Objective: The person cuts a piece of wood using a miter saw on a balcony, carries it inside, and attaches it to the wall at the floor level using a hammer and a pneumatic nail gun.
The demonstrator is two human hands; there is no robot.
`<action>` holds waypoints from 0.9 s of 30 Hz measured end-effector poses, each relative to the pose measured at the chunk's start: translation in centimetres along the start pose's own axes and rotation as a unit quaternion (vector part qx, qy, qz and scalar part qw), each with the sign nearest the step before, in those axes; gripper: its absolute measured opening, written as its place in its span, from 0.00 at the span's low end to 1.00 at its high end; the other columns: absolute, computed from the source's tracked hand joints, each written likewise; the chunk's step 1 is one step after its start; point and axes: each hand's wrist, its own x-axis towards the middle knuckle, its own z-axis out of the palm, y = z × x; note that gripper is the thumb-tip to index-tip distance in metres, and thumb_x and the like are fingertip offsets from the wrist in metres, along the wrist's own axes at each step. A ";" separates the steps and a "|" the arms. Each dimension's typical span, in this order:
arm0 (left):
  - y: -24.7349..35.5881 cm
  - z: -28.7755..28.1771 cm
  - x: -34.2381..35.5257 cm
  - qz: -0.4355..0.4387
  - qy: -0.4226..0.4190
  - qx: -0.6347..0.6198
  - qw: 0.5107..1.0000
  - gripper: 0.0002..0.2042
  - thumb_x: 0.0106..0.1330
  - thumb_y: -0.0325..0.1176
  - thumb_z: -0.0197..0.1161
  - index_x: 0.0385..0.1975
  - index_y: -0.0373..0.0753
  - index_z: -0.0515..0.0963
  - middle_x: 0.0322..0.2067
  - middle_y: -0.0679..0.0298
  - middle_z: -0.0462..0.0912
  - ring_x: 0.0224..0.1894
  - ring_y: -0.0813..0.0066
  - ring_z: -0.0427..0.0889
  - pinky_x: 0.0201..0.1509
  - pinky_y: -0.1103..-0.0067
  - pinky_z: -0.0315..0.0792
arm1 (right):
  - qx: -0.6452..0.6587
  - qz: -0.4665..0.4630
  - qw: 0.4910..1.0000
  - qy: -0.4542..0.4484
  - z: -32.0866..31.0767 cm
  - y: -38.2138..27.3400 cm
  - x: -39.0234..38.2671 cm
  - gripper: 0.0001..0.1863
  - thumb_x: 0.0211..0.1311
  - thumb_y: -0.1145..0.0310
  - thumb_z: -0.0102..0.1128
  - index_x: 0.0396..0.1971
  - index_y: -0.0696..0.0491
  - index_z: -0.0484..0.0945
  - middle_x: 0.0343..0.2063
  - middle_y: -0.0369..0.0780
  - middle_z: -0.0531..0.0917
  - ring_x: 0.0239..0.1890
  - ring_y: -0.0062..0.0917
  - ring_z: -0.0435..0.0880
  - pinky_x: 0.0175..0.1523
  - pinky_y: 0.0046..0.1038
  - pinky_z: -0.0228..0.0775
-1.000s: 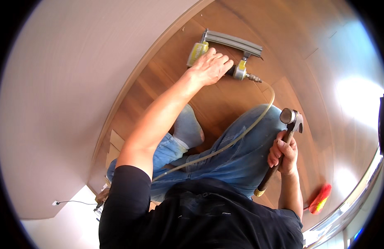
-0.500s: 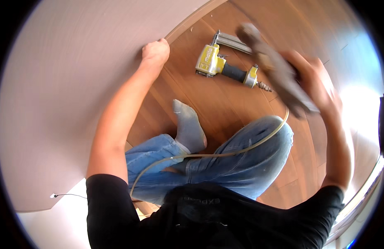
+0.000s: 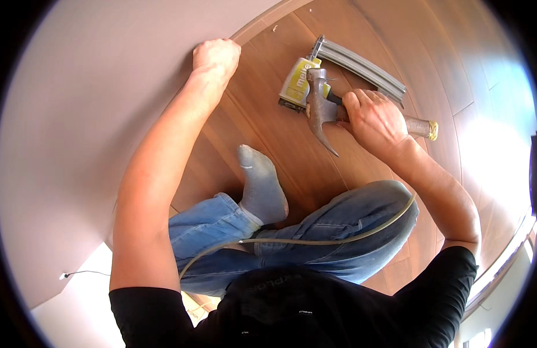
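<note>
My right hand (image 3: 377, 119) is wrapped round the handle of a claw hammer (image 3: 322, 107), whose worn metal head points left and whose claw curves toward me. Beneath the hammer, a yellow and grey air nail gun (image 3: 294, 84) lies on the floor, its handle mostly covered by the hammer and hand. My left hand (image 3: 217, 58) is closed against the foot of the wall, at the brown baseboard (image 3: 262, 22). Its fingertips are turned away, so whatever they grip is hidden.
A pale wall (image 3: 77, 133) rises along the left. Wooden floorboards (image 3: 431, 75) run beneath the tools. A clear air hose (image 3: 332, 242) crosses my bent, jeans-covered legs (image 3: 361, 214), and a grey-socked foot (image 3: 261, 182) rests between the hands. A thin black cable (image 3: 88, 272) sits at lower left.
The hammer has swung down and left from its blurred, raised position, with its head now over the nail gun. My left hand stays at the baseboard, still closed.
</note>
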 end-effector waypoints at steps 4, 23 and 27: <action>0.1 -0.6 0.3 0.018 -0.026 -0.026 0.999 0.07 0.66 0.25 0.60 0.40 0.36 0.83 0.33 0.55 0.91 0.36 0.57 0.92 0.35 0.63 0.85 | 0.032 0.041 0.997 -0.055 0.6 0.4 -0.5 0.10 0.64 0.66 0.62 0.36 0.56 0.74 0.33 0.45 0.83 0.40 0.41 0.85 0.48 0.40 0.77; 0.1 3.1 0.8 -0.002 0.100 0.052 0.994 0.03 0.64 0.28 0.63 0.32 0.35 0.79 0.22 0.59 0.89 0.26 0.67 0.91 0.26 0.70 0.84 | -0.025 0.057 0.997 0.054 -1.4 9.1 -5.4 0.11 0.56 0.73 0.67 0.37 0.54 0.75 0.38 0.43 0.83 0.43 0.42 0.83 0.52 0.42 0.75; 0.2 2.6 0.8 0.009 0.116 0.036 0.993 0.04 0.63 0.27 0.64 0.33 0.33 0.80 0.22 0.57 0.89 0.26 0.66 0.91 0.26 0.69 0.84 | -0.072 -0.012 0.989 0.127 -2.4 8.6 -4.1 0.14 0.53 0.74 0.70 0.37 0.54 0.74 0.37 0.43 0.83 0.44 0.41 0.83 0.54 0.43 0.75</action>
